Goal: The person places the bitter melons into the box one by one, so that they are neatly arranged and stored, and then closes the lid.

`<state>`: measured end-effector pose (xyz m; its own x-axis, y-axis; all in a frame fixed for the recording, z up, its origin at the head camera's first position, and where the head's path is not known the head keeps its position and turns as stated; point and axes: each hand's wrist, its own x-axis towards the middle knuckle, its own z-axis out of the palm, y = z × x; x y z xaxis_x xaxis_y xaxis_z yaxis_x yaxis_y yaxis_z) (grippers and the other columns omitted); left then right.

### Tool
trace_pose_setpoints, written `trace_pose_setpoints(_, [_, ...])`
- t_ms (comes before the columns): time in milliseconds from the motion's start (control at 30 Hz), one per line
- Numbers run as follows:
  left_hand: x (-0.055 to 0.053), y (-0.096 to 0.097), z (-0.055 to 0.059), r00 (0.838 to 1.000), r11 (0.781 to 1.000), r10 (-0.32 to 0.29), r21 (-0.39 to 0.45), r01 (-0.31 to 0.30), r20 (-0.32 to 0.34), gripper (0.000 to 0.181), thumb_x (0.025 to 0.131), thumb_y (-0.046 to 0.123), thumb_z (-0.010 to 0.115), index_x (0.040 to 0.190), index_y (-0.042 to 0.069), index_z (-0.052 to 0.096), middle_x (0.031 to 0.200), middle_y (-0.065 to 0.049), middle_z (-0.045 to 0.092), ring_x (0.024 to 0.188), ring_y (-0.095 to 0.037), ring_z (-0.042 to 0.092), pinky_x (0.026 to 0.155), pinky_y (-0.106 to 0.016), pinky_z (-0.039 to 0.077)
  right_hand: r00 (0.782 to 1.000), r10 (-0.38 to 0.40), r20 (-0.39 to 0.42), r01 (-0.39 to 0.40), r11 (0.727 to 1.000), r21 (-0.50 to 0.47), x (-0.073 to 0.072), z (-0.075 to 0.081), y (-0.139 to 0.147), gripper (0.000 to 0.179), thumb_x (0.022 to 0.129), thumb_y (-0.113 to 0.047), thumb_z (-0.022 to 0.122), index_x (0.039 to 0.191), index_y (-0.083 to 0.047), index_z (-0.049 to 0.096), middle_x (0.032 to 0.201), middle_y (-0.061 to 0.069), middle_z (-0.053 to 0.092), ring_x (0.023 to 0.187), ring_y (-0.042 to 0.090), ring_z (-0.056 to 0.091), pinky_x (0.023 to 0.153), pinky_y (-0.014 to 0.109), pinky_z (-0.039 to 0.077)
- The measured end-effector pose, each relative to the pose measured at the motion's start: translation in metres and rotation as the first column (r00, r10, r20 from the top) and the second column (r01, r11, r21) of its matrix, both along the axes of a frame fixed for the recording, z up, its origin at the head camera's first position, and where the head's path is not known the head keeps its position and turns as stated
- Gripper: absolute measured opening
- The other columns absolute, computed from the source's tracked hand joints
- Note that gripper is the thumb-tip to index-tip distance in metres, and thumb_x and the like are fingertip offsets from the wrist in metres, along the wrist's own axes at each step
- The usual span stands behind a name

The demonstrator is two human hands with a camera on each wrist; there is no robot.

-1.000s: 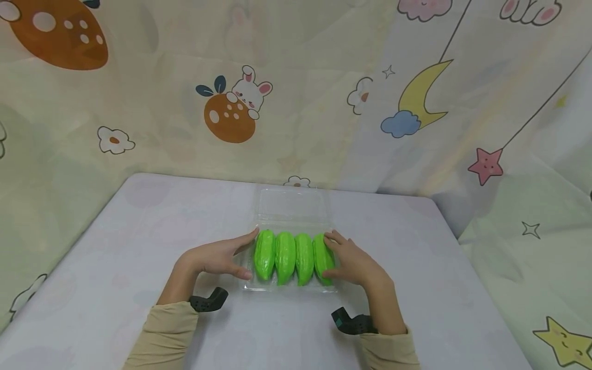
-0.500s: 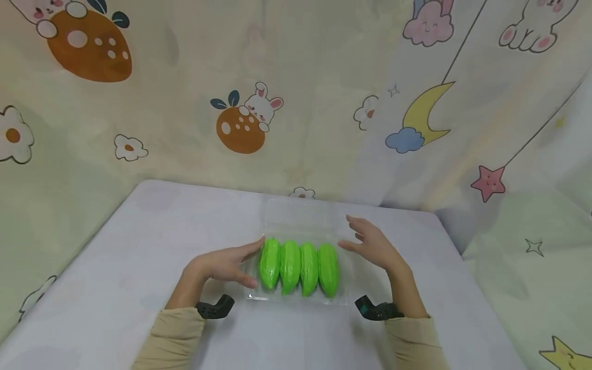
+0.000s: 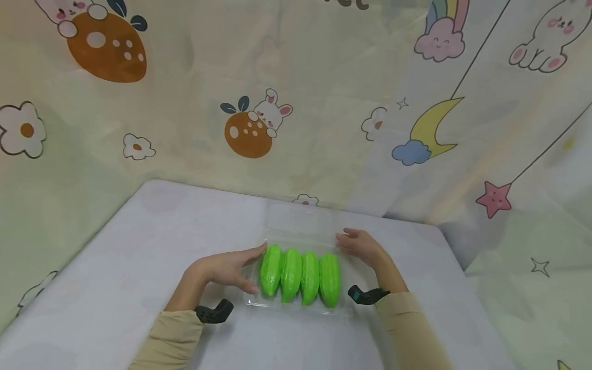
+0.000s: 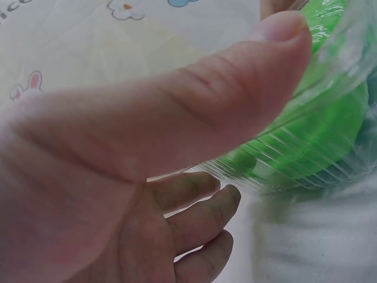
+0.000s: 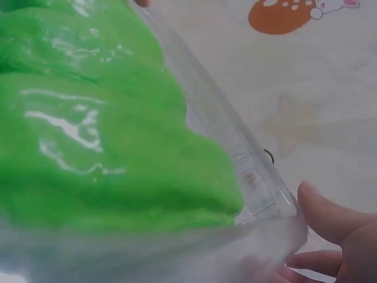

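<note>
Several glossy green banana-shaped pieces lie side by side in a clear plastic clamshell box, its lid laid back toward the wall. My left hand is at the box's left side, thumb and fingers spread. In the left wrist view the left thumb lies against the clear rim, and the other fingers are loosely bent below. My right hand is by the far right corner near the hinge. The right wrist view has the right thumb beside that corner, with fingers partly hidden behind the plastic.
A white-covered table bears the box. A cartoon-printed cloth hangs behind and at the sides, close to the table's far edge. Dark wrist cameras sit on both wrists.
My right hand has left the rightmost green piece, lifted away to the right, then come back in at the box's far right corner. The left hand stays by the left side. The head view has shifted.
</note>
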<state>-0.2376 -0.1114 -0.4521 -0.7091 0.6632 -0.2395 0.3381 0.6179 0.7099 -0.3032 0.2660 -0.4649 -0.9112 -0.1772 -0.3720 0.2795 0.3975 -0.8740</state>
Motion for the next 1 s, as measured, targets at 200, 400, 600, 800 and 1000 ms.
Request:
trace_pose_setpoints(200, [-0.002, -0.004, -0.001, 1.000, 1.000, -0.004, 0.005, 0.004, -0.005, 0.109, 0.074, 0.042, 0.078, 0.154, 0.013, 0.010, 0.160, -0.004, 0.010, 0.147, -0.024, 0.013, 0.118, -0.046, 0.021, 1.000, -0.004, -0.005, 0.004, 0.995, -0.101, -0.001, -0.008, -0.006, 0.066, 0.097, -0.028, 0.054, 0.147, 0.005, 0.025, 0.141, 0.024, 0.047, 0.124, 0.027, 0.055, 0.108, 0.039, 0.040])
trace_pose_setpoints(400, [-0.004, -0.004, -0.003, 1.000, 0.999, -0.008, 0.037, 0.008, 0.014, 0.109, 0.075, 0.040, 0.079, 0.154, 0.013, 0.009, 0.160, -0.005, 0.009, 0.147, -0.026, 0.012, 0.117, -0.047, 0.021, 1.000, -0.006, 0.013, 0.008, 0.987, -0.161, -0.001, -0.009, -0.008, 0.061, 0.098, -0.020, 0.052, 0.147, 0.006, 0.025, 0.143, 0.024, 0.044, 0.124, 0.024, 0.055, 0.095, 0.026, 0.050])
trace_pose_setpoints(600, [-0.004, -0.002, -0.005, 1.000, 0.999, -0.004, 0.049, 0.003, 0.026, 0.109, 0.075, 0.039, 0.079, 0.154, 0.011, 0.009, 0.160, -0.006, 0.009, 0.147, -0.026, 0.012, 0.117, -0.048, 0.020, 0.999, -0.026, -0.022, 0.023, 0.992, -0.123, -0.003, -0.008, -0.006, 0.067, 0.097, -0.018, 0.055, 0.151, -0.001, 0.019, 0.147, 0.017, 0.042, 0.127, 0.022, 0.051, 0.099, 0.026, 0.047])
trace_pose_setpoints(800, [-0.004, -0.002, -0.006, 1.000, 0.999, -0.004, 0.051, 0.003, 0.014, 0.109, 0.075, 0.039, 0.079, 0.154, 0.013, 0.008, 0.160, -0.005, 0.009, 0.147, -0.027, 0.011, 0.118, -0.047, 0.019, 0.989, -0.023, -0.147, 0.018, 0.999, -0.036, -0.001, -0.004, -0.005, 0.068, 0.093, -0.020, 0.061, 0.150, -0.007, 0.026, 0.147, 0.012, 0.043, 0.129, 0.026, 0.048, 0.104, 0.037, 0.045])
trace_pose_setpoints(1000, [-0.004, -0.001, -0.004, 1.000, 0.999, 0.009, 0.033, -0.010, 0.027, 0.109, 0.075, 0.039, 0.078, 0.154, 0.016, 0.007, 0.160, -0.005, 0.010, 0.147, -0.026, 0.012, 0.118, -0.047, 0.019, 0.961, -0.012, -0.278, -0.008, 0.997, -0.071, 0.005, 0.003, -0.004, 0.062, 0.092, -0.012, 0.062, 0.146, -0.005, 0.032, 0.146, 0.015, 0.044, 0.130, 0.032, 0.047, 0.098, 0.034, 0.049])
